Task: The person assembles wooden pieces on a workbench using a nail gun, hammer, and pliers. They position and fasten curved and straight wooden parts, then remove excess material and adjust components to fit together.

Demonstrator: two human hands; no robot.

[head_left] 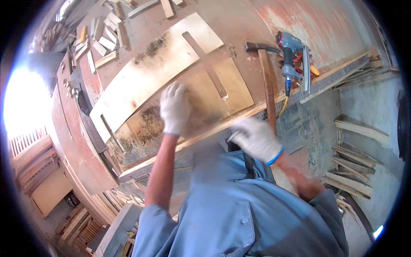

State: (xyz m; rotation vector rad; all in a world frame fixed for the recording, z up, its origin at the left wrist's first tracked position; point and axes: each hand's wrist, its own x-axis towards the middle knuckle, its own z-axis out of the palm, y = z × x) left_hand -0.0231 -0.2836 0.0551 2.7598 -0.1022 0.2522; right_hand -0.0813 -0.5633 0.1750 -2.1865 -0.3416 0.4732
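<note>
My left hand (174,110), in a white glove, rests with fingers stretched out on a stained wooden panel (237,92). Beyond that lies a pale curved panel (126,92), with slots near its ends and dark blotches. The two overlap or meet along the curved edge; I cannot tell which. My right hand (257,140), also gloved, hangs over the bench's near edge, close to my waist. Its fingers point left and are blurred, so whether they hold anything is unclear. Just right of the panels, a hammer (268,85) lies with its handle over the bench edge.
A blue and grey air nailer (291,53) with a yellow hose lies right of the hammer, beside red-handled pliers (299,60). Several wood offcuts (107,38) are scattered at the far left. A metal-faced rail (329,79) borders the bench. Wood strips (361,130) are stacked at right.
</note>
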